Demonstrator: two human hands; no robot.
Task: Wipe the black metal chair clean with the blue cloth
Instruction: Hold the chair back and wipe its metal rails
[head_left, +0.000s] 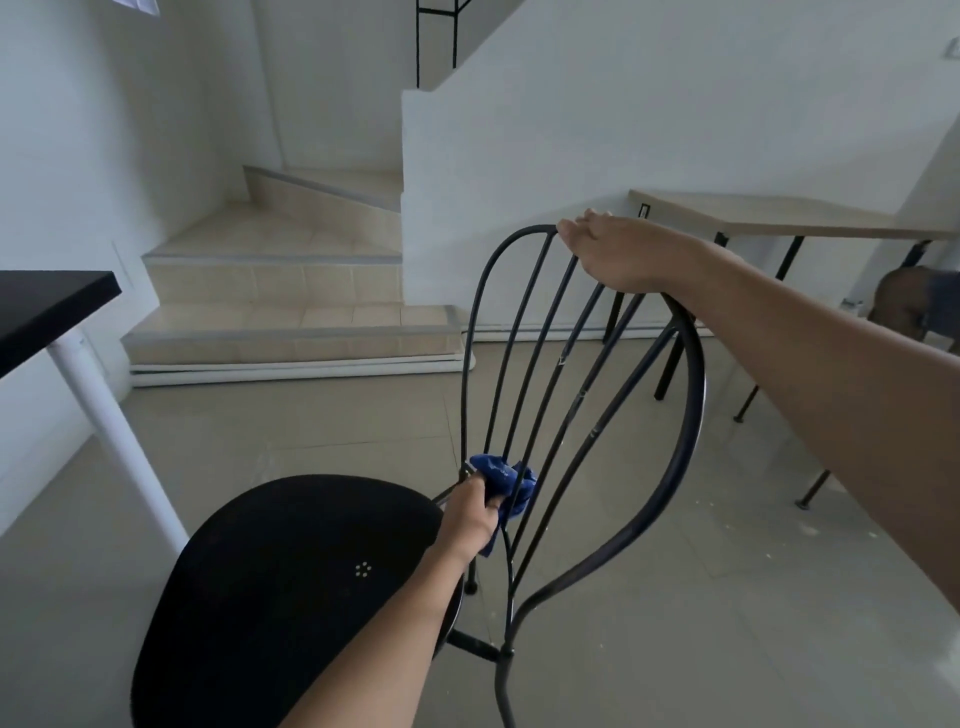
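- Fingers of the left hand (472, 512) curl tight round the bunched blue cloth (506, 486), pressing it against the lowest stretch of the back spindles (535, 364), right where they meet the seat's rear edge
- The cloth pokes out at about one o'clock from the knuckles, with a tail hanging at five o'clock behind the bars
- Up at twelve o'clock from there, the right hand (613, 249) drapes over the top rail, fingers folded over it and steadying the frame; the fingertips go behind the rail, so how hard the grip is I cannot tell
- The black metal chair (691, 395) leans toward the camera, its round seat (270, 582) at seven o'clock of the cloth
- Progress call: mid-job, I'd say, working the spindle bases
- Pale flecks show on the spindles at mid height, so those, the outer hoop and the legs look yet to do; whether the seat is wiped, I cannot tell
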